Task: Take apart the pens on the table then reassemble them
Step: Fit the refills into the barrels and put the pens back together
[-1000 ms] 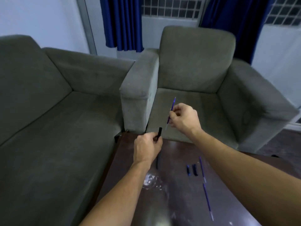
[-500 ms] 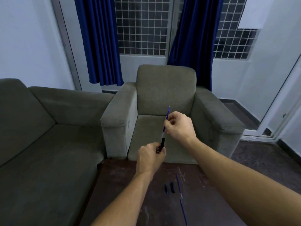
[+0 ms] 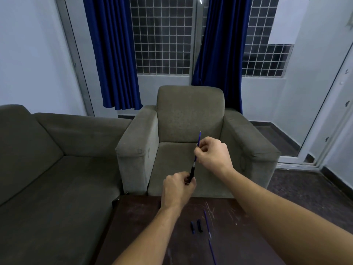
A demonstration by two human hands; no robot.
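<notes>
Since a second ago the gap has closed. The blue refill [image 3: 198,139] and the black barrel [image 3: 193,172] were apart back then, and now the refill's lower end sits right at the barrel's mouth, maybe just inside, though I can't tell how far. Both hands also show higher up, in front of the armchair [image 3: 191,115] instead of over the surface [image 3: 137,226].

The left hand [image 3: 177,190] is wrapped around the lower part of the barrel with its top end poking out. The right hand [image 3: 214,153] pinches the refill around its middle, tip pointing up and away. So both hands are clamped on something, close together and joined only through the pen parts.

As for handling, my guess is the refill weighs next to nothing and is thin and bendy. Pushing from mid-length could bow it if it's off-axis, so I'd slide the pinch down nearer the barrel and feed it in straight. The barrel looks stiff and smooth, so probably a bit slippery. A full-finger wrap like this seems the right hold.

Two short dark pieces [image 3: 192,227] [image 3: 199,225] and two loose refills [image 3: 206,222] [image 3: 212,251] lie on the surface near my right forearm, so I reckon there's plenty of reassembly left.
</notes>
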